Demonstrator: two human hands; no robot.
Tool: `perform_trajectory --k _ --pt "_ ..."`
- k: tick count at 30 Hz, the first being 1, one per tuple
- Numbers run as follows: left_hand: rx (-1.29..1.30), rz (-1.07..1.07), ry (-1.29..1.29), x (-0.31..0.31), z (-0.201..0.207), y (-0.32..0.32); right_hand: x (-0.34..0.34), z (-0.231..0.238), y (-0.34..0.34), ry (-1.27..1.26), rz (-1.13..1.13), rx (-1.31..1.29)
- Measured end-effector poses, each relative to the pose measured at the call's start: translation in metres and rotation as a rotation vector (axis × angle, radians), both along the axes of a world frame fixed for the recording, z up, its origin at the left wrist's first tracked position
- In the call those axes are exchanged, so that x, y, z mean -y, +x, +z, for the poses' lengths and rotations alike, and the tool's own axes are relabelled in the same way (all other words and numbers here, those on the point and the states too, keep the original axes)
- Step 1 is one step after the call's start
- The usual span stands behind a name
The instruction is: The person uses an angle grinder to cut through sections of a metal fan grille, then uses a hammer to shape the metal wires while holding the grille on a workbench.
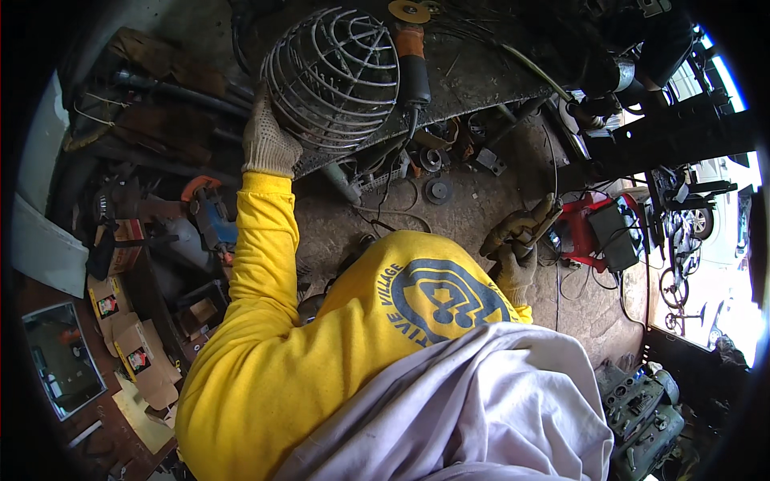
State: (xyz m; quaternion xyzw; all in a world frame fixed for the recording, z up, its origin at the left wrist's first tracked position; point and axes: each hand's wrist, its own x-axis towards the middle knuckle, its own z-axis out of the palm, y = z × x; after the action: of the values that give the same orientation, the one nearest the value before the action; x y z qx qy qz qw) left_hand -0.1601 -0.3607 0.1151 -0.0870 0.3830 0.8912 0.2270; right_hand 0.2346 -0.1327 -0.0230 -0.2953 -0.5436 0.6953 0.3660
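A round cage of welded metal rods (333, 84) rests at the edge of a dark metal bench. My left hand (271, 140), in a pale knitted glove with dots, grips the cage's left side; its fingertips are partly hidden. Low on the right, my gloved right hand (517, 263) is closed around a dark, worn welding electrode holder (549, 212). From its jaws a thin rod (555, 164) points upward, apart from the cage. To the right of the cage lies an angle grinder (411, 56) with an orange and black body.
Under the bench are cables, metal scraps and a dark disc (439, 191) on the floor. A red-framed machine (585, 228) with cables stands at right. A blue power tool (212, 216), cardboard boxes (144, 361) and a mirror-like panel (64, 361) lie left. A greasy metal machine part (642, 413) sits lower right.
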Motion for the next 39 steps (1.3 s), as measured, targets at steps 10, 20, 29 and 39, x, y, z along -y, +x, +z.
perform_trajectory --k 10,20,29,39 --pt "-0.006 -0.09 0.014 0.02 -0.006 -0.008 0.002 0.005 -0.002 -0.008 0.005 0.022" --pt "-0.866 0.04 -0.741 0.036 -0.028 -0.018 -0.002 -0.003 0.001 0.011 0.026 0.045" --pt "-0.766 -0.209 -0.727 0.029 0.008 -0.066 -0.002 0.002 -0.003 -0.009 0.016 0.056" --pt "-0.551 -0.708 -0.663 0.013 0.019 -0.179 -0.002 -0.002 -0.001 -0.02 0.054 0.041"
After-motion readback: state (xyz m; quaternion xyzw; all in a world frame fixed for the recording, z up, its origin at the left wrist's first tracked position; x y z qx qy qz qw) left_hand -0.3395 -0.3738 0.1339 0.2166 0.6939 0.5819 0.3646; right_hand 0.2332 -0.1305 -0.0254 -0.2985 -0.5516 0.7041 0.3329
